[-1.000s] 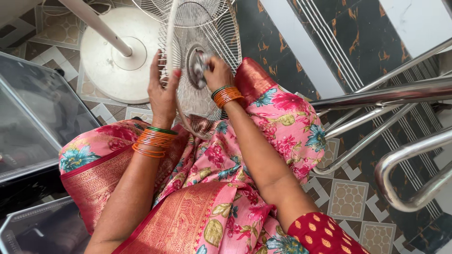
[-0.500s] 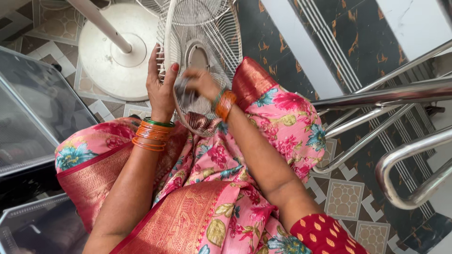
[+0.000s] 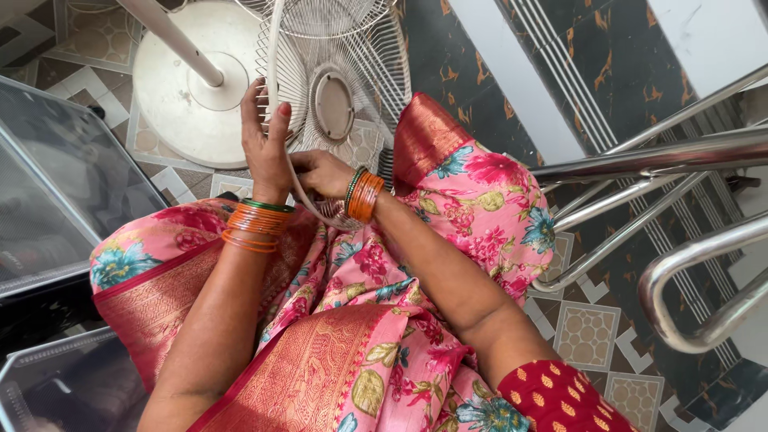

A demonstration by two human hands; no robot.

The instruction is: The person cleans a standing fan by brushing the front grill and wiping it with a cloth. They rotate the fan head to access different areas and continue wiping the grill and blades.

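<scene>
Looking down from my head camera, I see my right hand (image 3: 324,172) has dropped from the round hub at the centre of the white wire fan guard (image 3: 344,76) to the guard's lower rim just above my lap, its fingers curled, though I cannot tell whether they pinch the rim. My left hand (image 3: 264,140) stays upright with fingers apart, pressed flat against the guard's edge, steadying it. The guard stands tilted over my pink floral sari (image 3: 448,208), beside the fan's round white base (image 3: 192,80) on the patterned tile floor (image 3: 588,336).
</scene>
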